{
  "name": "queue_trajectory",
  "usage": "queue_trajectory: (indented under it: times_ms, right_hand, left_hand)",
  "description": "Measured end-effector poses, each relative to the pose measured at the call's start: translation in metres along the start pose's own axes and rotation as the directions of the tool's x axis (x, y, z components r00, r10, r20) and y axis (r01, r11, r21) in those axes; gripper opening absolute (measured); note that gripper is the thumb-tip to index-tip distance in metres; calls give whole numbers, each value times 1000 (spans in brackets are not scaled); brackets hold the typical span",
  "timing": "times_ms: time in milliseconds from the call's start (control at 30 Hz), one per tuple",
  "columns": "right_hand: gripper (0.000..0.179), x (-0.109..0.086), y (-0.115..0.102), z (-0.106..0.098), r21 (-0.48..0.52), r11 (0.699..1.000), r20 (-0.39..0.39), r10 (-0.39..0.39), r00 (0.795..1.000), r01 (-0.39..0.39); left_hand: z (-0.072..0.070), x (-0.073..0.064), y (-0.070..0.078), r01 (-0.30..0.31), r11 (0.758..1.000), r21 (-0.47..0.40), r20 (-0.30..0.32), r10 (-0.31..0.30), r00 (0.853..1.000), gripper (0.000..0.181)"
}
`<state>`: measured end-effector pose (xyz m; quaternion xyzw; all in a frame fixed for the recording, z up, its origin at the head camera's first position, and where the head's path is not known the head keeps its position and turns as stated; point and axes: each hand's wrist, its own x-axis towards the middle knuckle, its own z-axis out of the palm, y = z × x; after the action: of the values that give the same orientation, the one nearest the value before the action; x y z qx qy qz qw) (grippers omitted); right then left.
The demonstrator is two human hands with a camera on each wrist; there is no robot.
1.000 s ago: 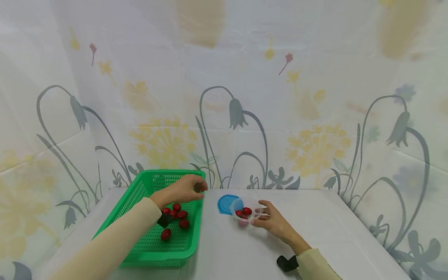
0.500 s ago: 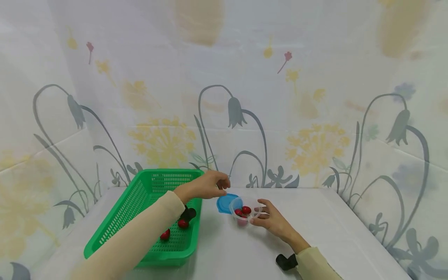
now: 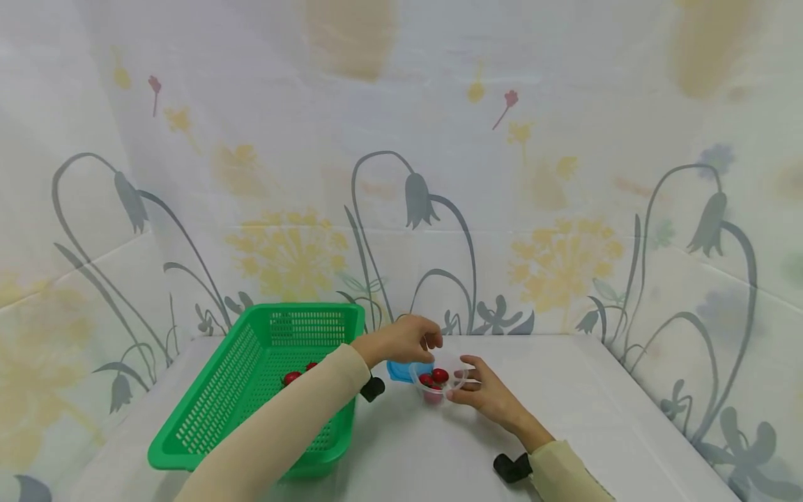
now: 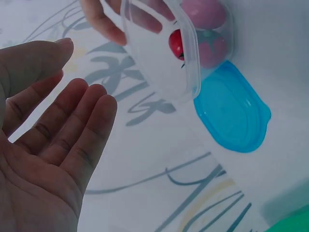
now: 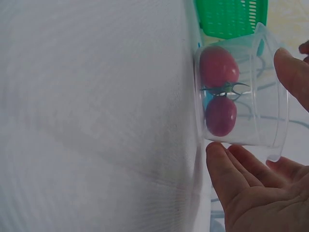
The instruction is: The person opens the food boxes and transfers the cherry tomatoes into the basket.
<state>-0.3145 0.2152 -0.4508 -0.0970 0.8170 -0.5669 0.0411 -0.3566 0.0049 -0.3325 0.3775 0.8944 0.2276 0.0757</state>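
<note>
A pale floral sheet point(image 3: 539, 42) hangs behind and along both sides of a white surface point(image 3: 602, 397). Its print shows grey drooping bellflowers point(image 3: 417, 199) on arched stems, broad yellow flower heads point(image 3: 288, 251) between them, and small red blossoms point(image 3: 511, 99) higher up. A faint horizontal crease point(image 3: 495, 231) crosses it.

Red tomatoes point(image 5: 219, 67) in clear tub point(image 5: 263, 116)

- A pale wall point(image 3: 401, 90) with faint creases stands at the back and both sides.
- Large grey flowers point(image 3: 418, 199) droop from curved stems printed along its lower part.
- Yellow blossoms point(image 3: 291, 254) sit between them, with small red flowers point(image 3: 511, 98) higher up.
- A white table point(image 3: 590, 390) runs up to the wall.
- The light is soft.
</note>
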Motion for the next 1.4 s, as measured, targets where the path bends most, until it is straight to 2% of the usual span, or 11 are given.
queue_trajectory:
  times_ms: [167, 267, 400, 600, 833, 1100, 1267, 1400]
  right_hand:
    - [84, 0, 0, 0, -1, 1000, -2, -3, 1000, 3]
    - [84, 0, 0, -1, -2, 1000, 2, -2, 1000, 2]
    - [85, 0, 0, -1, -1, 1000, 12, -5, 1000, 5]
    - [85, 1, 0, -1, 7, 1000, 15, -11, 1000, 11]
    - [85, 0, 0, -1, 11, 1000, 24, -23, 999, 23]
    - [85, 0, 1, -1, 24, 999, 23, -23, 999, 22]
    - [86, 0, 1, -1, 15, 1000, 18, -26, 1000, 26]
    - [87, 0, 1, -1, 15, 1000, 17, -25, 1000, 25]
  left_hand:
    - [14, 11, 2, 29, 999, 26, 26, -30, 999, 16]
    - [22, 16, 1, 47, 999, 13, 36, -47, 998, 17]
    - [30, 23, -2, 66, 998, -13, 41, -65, 997, 18]
    - [42, 31, -8, 74, 997, 18, 62, -75, 995, 25]
    - [54, 34, -12, 108, 994, -10, 106, -106, 989, 25]
    - [62, 36, -15, 119, 993, -5, 112, -117, 987, 23]
    - [65, 38, -13, 133, 991, 25, 114, -135, 984, 19]
    - [67, 39, -10, 112, 991, 69, 115, -120, 986, 21]
